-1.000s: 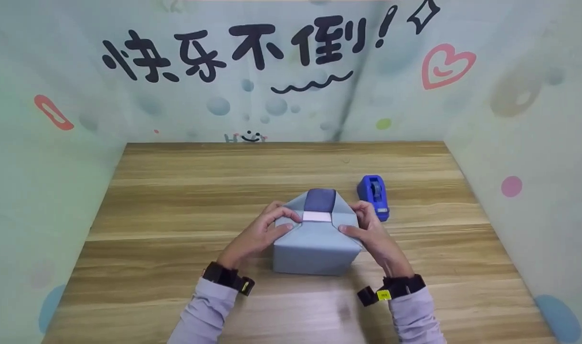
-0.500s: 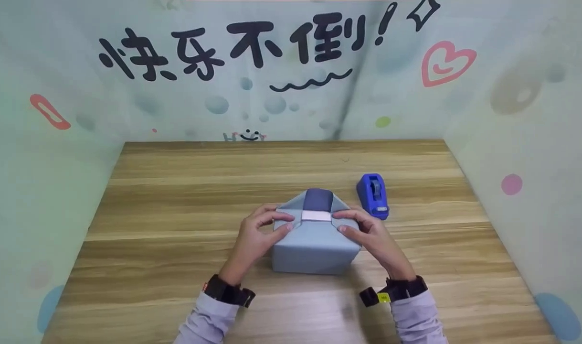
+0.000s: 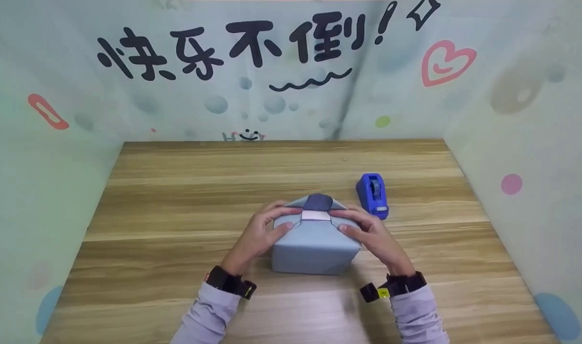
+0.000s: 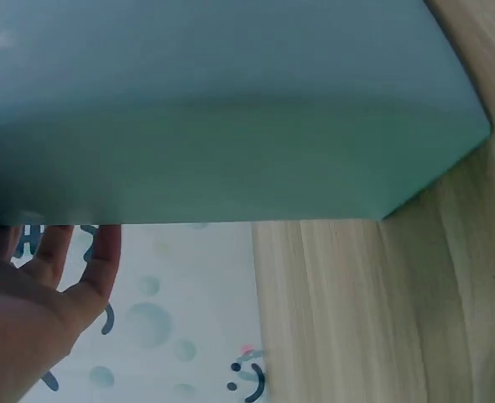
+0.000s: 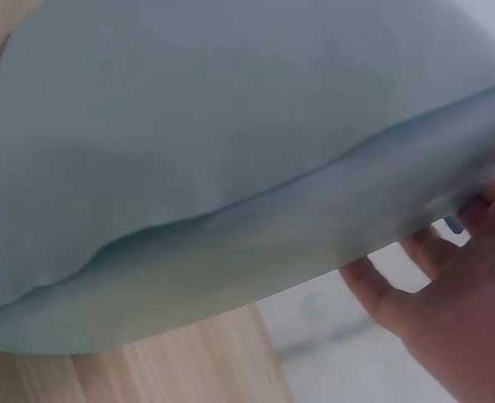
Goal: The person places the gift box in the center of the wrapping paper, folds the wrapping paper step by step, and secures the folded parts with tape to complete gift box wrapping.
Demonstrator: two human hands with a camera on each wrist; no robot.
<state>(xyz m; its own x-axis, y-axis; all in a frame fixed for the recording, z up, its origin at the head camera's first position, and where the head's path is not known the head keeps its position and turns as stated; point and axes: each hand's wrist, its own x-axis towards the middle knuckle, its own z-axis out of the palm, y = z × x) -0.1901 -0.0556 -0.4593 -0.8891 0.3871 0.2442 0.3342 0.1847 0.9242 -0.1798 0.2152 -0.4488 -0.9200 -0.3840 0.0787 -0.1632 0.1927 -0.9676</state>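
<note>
A box wrapped in blue-grey paper [image 3: 314,258] sits on the table in the head view. At its far end a folded paper flap with a dark blue inner side [image 3: 319,201] rises, and a white strip [image 3: 316,215] shows before it. My left hand [image 3: 257,234] grips the left side of the box, thumb on top and index finger along the flap's base. My right hand [image 3: 376,236] holds the right side likewise. Both wrist views show fingers [image 4: 102,260] reaching past the box's edge. The fingertips on the far face are hidden.
A blue tape dispenser [image 3: 373,196] stands just beyond my right hand on the wood-grain table [image 3: 176,191]. Printed cloth walls [image 3: 291,110] enclose the table at the back and both sides.
The raised flap at the far end has sunk lower and toward the box. Both index fingers have shifted to its base. The box and tape dispenser have stayed nearly in place.
</note>
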